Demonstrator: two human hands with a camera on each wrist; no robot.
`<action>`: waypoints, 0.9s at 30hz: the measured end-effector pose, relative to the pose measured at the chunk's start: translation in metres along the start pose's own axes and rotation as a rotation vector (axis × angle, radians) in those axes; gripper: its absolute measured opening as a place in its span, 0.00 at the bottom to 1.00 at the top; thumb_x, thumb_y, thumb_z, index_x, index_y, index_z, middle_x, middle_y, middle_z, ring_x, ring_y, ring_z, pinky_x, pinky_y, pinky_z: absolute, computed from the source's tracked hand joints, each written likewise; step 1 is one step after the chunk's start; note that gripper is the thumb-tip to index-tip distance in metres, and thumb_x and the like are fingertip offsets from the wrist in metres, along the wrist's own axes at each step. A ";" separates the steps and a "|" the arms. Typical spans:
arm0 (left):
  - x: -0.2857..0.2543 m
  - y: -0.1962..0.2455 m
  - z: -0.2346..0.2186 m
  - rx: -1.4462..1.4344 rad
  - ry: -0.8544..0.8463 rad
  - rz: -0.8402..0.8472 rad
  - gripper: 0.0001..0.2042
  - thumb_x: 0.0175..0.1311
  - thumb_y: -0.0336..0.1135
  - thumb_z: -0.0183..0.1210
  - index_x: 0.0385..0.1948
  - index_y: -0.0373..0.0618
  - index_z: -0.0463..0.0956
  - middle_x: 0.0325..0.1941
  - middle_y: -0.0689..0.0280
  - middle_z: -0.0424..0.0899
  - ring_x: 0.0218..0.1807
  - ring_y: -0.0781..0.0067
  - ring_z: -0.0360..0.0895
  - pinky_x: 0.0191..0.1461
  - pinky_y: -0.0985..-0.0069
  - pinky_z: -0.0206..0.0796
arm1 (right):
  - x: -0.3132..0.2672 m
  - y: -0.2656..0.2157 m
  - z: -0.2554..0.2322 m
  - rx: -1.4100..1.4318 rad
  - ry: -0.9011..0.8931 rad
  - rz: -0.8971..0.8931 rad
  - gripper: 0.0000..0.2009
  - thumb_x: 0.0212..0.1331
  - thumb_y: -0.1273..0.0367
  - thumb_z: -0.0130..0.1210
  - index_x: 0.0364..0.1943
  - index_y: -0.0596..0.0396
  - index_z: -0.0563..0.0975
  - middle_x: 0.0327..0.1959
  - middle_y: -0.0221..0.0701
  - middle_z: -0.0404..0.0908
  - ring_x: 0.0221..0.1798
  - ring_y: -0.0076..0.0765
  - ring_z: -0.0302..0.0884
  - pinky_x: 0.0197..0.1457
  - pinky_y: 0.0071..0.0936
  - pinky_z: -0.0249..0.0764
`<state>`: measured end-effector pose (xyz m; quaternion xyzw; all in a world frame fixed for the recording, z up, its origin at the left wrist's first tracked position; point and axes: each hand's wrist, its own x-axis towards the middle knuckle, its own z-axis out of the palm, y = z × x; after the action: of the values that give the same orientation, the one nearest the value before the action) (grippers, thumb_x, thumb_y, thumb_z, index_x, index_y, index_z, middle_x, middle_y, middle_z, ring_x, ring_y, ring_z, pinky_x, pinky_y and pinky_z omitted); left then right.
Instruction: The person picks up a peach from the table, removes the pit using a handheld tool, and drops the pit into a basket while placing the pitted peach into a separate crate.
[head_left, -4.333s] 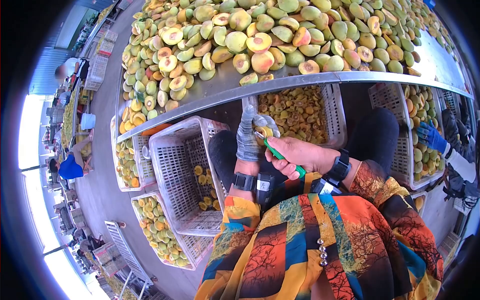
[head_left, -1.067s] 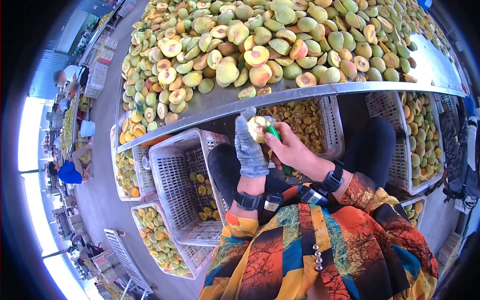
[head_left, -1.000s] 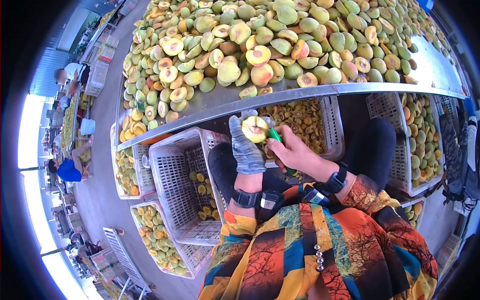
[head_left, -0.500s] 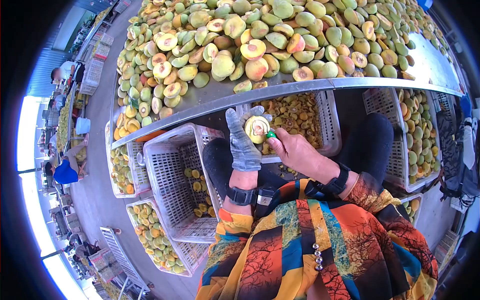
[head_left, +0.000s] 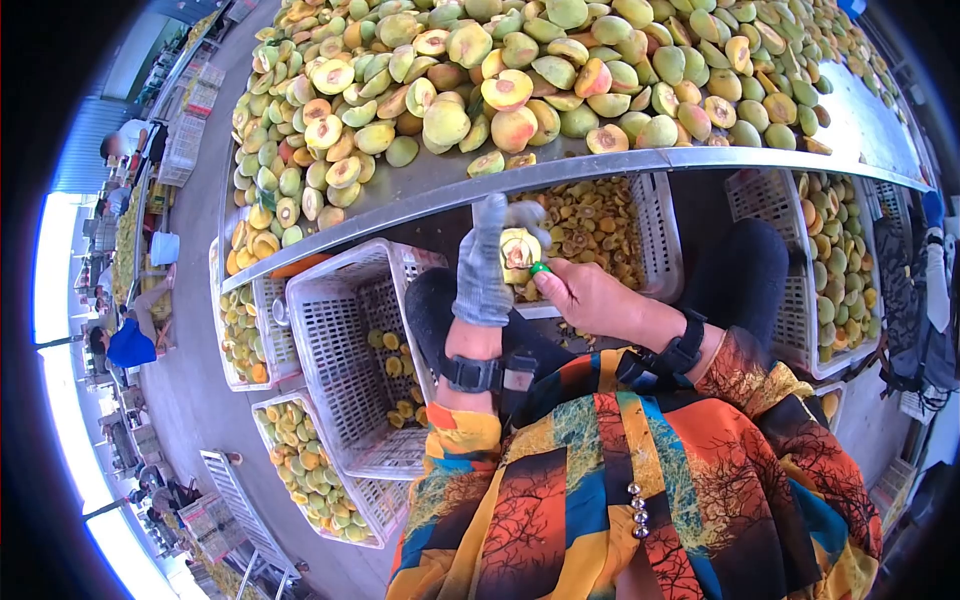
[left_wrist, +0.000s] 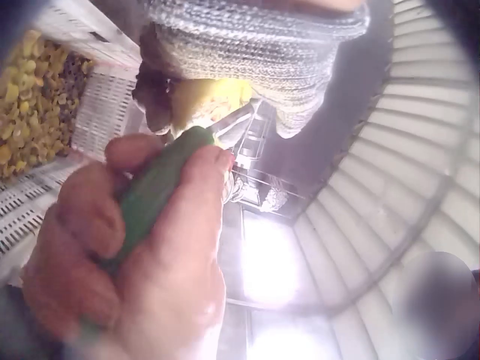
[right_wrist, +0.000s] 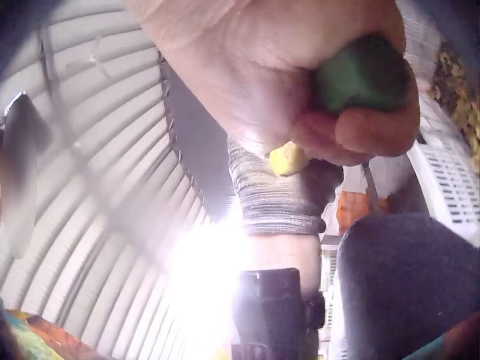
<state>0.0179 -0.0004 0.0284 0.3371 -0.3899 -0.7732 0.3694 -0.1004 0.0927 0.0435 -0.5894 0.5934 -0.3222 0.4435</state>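
In the head view my gloved left hand (head_left: 483, 265) holds a peach half (head_left: 519, 250), its cut face toward the camera and reddish at the hollow. My bare right hand (head_left: 600, 300) grips a tool by its green handle (head_left: 540, 268), whose end is right at the lower right edge of the fruit. The tool's working tip is hidden. The left wrist view shows the right fingers wrapped round the green handle (left_wrist: 161, 195), just below yellow flesh (left_wrist: 210, 105) under the grey knit glove (left_wrist: 247, 56). In the right wrist view a bit of yellow fruit (right_wrist: 289, 159) shows beside the glove.
A metal table (head_left: 420, 205) heaped with peach halves (head_left: 445, 123) stands ahead. Below its edge sits a crate (head_left: 657, 230) of fruit pieces. At left a crate (head_left: 340, 380) holds a few halves; fuller crates (head_left: 310, 470) stand beside it and at right (head_left: 835, 270).
Over the last second the left hand has turned the peach half, and its thumb now points up. The right hand stays close with the green-handled tool, its handle now mostly covered by the fingers.
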 end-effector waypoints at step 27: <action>-0.007 -0.024 -0.021 -0.378 -0.417 -0.131 0.25 0.56 0.59 0.48 0.18 0.44 0.75 0.22 0.61 0.77 0.23 0.70 0.75 0.27 0.77 0.68 | -0.003 0.011 0.008 1.185 -0.699 0.683 0.22 0.62 0.49 0.33 0.32 0.54 0.66 0.13 0.19 0.55 0.08 0.14 0.47 0.08 0.16 0.52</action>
<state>0.0311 0.0080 -0.0005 0.1206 -0.2835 -0.9071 0.2869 -0.0984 0.0981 0.0309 -0.1049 0.2962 -0.2264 0.9219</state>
